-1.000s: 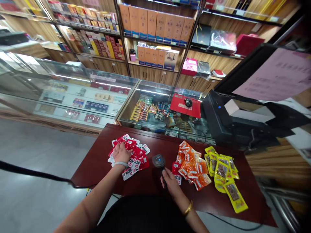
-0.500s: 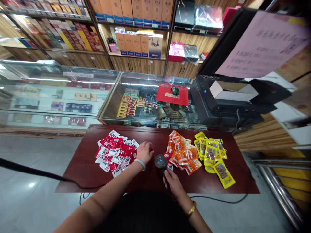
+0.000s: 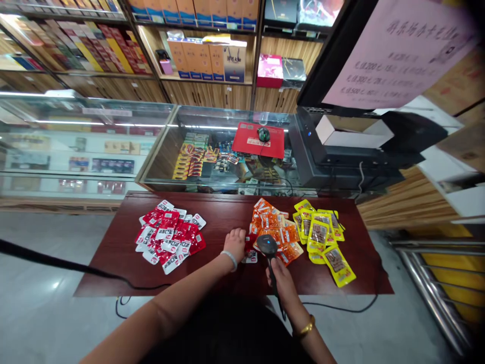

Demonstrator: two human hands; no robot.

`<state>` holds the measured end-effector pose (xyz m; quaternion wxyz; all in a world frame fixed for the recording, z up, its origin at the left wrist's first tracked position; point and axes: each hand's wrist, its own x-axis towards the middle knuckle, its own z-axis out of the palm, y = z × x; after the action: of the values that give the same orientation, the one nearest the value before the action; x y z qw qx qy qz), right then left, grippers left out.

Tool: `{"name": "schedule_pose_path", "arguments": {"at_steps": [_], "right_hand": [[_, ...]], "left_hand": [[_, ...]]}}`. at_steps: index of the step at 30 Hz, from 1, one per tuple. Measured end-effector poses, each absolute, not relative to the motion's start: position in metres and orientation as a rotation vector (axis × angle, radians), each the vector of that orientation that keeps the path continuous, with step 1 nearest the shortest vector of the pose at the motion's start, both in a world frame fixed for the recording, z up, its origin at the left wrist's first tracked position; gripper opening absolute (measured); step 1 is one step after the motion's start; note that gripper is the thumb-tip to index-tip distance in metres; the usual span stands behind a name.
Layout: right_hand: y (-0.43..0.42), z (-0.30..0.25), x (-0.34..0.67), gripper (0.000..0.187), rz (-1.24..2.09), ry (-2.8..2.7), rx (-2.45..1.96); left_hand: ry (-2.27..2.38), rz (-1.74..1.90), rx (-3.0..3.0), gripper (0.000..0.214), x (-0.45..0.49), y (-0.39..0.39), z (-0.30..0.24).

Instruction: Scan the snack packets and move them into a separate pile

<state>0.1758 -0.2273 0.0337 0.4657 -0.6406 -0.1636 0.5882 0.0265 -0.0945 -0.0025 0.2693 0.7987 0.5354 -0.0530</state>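
At the lower right of centre, the right hand (image 3: 285, 284), a gold bangle (image 3: 305, 327) on its wrist, has its fingers wrapped around the handle of a black scanner (image 3: 267, 245). The scanner's head, showing a small blue light, overlaps the lower part of the orange packets (image 3: 270, 221) in the frame. Just left of it, the left hand (image 3: 235, 244) reaches in palm down, fingers close together and slightly bent, right beside a single red-and-white packet (image 3: 250, 258); whether they touch or pinch it, I cannot tell. A pile of red-and-white packets (image 3: 170, 234) lies left of centre, and yellow packets (image 3: 319, 233) overlap each other right of centre, all on a dark red table (image 3: 222, 208). Beyond, at upper centre, a glass counter (image 3: 157, 151) bears a red mat (image 3: 246, 139) with a black mouse (image 3: 263, 134) on it. A pink sheet (image 3: 397, 60) hangs at the upper right. Orange boxes (image 3: 191, 58) stand on shelves along the top.
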Motion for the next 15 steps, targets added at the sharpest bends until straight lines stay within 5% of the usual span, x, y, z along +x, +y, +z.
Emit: {"name": "schedule_pose_path", "arguments": {"at_steps": [15], "right_hand": [[-0.186, 0.052, 0.112, 0.058, 1.703, -0.656, -1.453]], "left_hand": [[1.559, 0.078, 1.713, 0.054, -0.056, -0.081, 0.011]]}}
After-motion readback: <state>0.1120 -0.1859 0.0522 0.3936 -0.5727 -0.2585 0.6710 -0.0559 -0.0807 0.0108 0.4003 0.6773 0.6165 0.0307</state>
